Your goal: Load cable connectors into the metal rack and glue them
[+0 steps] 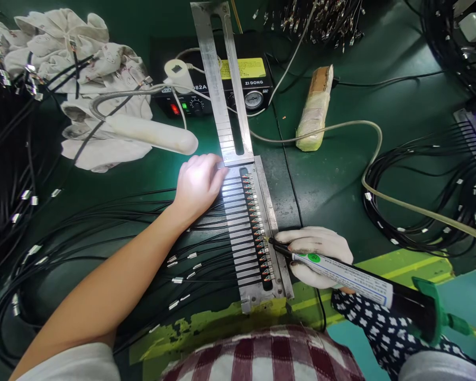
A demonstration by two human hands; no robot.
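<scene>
My bare left hand (198, 182) rests with curled fingers on the upper end of a slotted metal fixture (244, 248). Several black cables (143, 222) lie in the fixture's slots, their small connector tips (257, 227) lined up in a row. My gloved right hand (313, 254) grips a dispensing syringe (353, 278) like a pen. Its dark tip touches the connector row about two thirds of the way down. A green adapter and tube lead off the syringe's rear end at the lower right.
A raised metal bar (222, 79) stands hinged at the fixture's top. Behind it sits a black dispenser controller (238, 87). White cloths (83, 69) and a white lamp head (154, 135) lie left; a taped block (315, 108) and a clear hose (376, 174) right. Cable bundles surround.
</scene>
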